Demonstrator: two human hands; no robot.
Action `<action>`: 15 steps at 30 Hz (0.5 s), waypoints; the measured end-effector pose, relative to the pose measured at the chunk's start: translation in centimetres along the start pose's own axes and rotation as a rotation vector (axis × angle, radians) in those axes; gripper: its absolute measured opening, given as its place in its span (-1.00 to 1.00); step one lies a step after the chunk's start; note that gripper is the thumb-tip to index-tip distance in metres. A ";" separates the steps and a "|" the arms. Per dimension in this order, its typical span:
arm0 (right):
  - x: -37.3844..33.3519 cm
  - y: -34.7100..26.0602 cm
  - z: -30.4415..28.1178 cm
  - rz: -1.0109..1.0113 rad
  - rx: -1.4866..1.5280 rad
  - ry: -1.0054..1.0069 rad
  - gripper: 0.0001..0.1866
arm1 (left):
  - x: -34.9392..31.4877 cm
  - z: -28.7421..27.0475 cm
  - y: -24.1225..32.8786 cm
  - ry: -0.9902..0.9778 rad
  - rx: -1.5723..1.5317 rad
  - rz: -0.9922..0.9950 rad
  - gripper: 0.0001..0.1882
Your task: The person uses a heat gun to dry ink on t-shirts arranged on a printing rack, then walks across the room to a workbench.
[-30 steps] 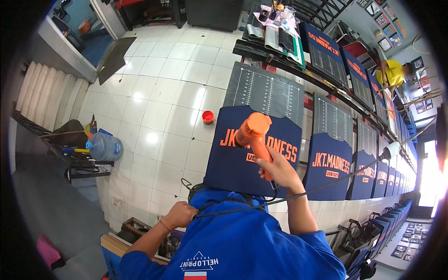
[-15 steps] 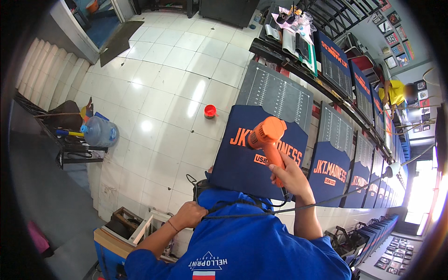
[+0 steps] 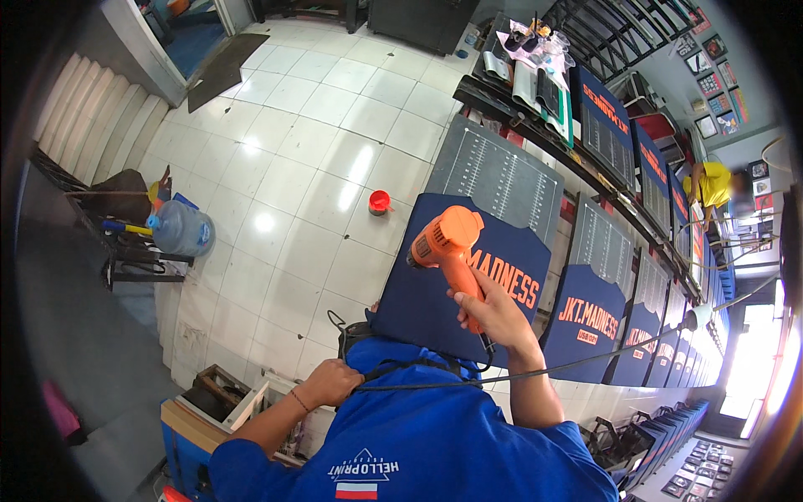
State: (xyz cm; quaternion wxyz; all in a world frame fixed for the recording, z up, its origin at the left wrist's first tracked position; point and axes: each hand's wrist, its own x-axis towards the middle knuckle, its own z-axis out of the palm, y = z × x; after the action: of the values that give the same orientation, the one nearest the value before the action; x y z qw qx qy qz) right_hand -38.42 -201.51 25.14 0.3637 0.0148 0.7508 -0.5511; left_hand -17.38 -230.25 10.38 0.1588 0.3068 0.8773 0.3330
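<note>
My right hand (image 3: 495, 316) is wrapped round the handle of an orange heat gun (image 3: 457, 227). The gun hangs over a navy fabric piece (image 3: 422, 305) with orange lettering and hides part of the print; its nozzle points to the left. Beneath the fabric lies a dark grey board (image 3: 498, 177) with white ruler marks, bare at its far end. At my waist, my left hand (image 3: 332, 383) is closed on a dark cord (image 3: 427, 384) that stretches across my blue shirt toward the right.
More boards with printed navy pieces (image 3: 585, 314) run in a row to the right. A dark rail (image 3: 535, 125) passes behind them. On the tiled floor stands a red cup (image 3: 380, 202). A water jug (image 3: 182, 227) is at left; a person in yellow (image 3: 713, 184) is far right.
The heat gun has moved left across the fabric with my right hand, covering the left part of the lettering. My left hand keeps its hold on the cord.
</note>
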 end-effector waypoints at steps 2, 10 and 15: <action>0.2 0.0 0.0 -0.006 0.012 0.001 -0.44 | 0.1 -0.2 0.2 -0.021 0.008 0.000 -0.83; 0.3 -0.5 0.4 -0.027 -0.039 0.096 -0.53 | -0.1 0.2 0.2 -0.051 0.010 0.006 -0.81; 1.8 -0.8 -0.7 -0.129 -0.027 0.124 -0.54 | -0.3 0.2 0.4 -0.058 0.022 0.002 -0.80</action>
State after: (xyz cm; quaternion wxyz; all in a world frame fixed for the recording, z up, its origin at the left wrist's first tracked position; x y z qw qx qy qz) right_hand -40.42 -201.92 24.85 0.2804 -0.0046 0.7786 -0.5613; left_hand -16.86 -230.06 10.53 0.1804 0.3190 0.8756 0.3147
